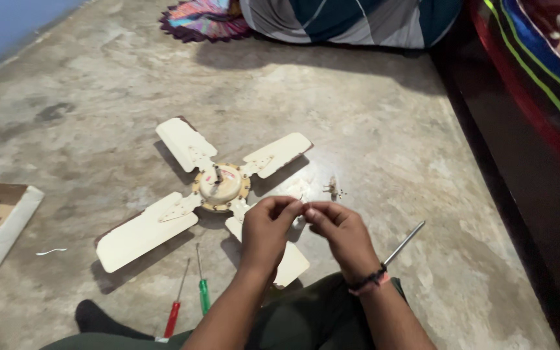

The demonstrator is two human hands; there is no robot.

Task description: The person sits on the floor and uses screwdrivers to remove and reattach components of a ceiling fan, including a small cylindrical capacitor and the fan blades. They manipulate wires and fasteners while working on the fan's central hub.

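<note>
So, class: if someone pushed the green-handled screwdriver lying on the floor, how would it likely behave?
The green-handled screwdriver looks stiff, with a thin metal shaft. Its rounded handle would probably let it roll on the smooth concrete floor, perhaps against the red-handled screwdriver beside it. It seems light.

Fingertip item (pixel 303 209) too small to identify (blurred), tray (pixel 8 223) cut off left
</note>
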